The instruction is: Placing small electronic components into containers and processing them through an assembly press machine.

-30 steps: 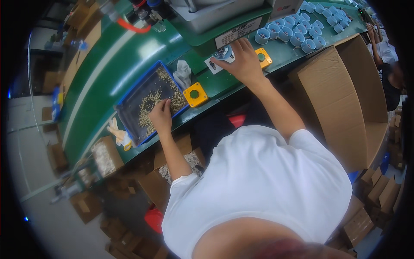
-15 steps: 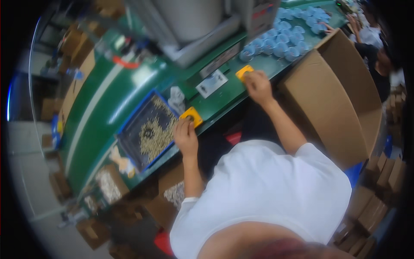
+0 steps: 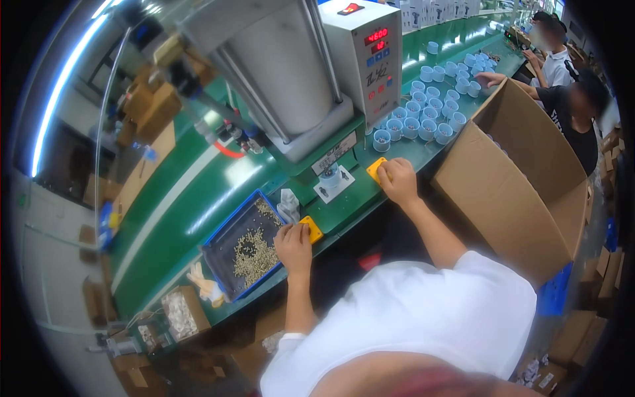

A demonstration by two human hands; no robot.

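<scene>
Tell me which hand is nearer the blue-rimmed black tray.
Left. The left hand is just right of the tray; the right hand is farther right, on a square yellow button box.

A factory workshop — machine press (image 3: 284, 79), clustered blue cups (image 3: 430, 113), cardboard carton (image 3: 499, 192).

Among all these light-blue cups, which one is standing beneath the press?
The cup on the white plate, directly under the press; it is alone there, while the other light-blue cups are further right on the green table.

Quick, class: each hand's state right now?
Left hand: curled at left yellow button box; grip unclear.
Right hand: curled at right yellow button box; grip unclear.
</scene>
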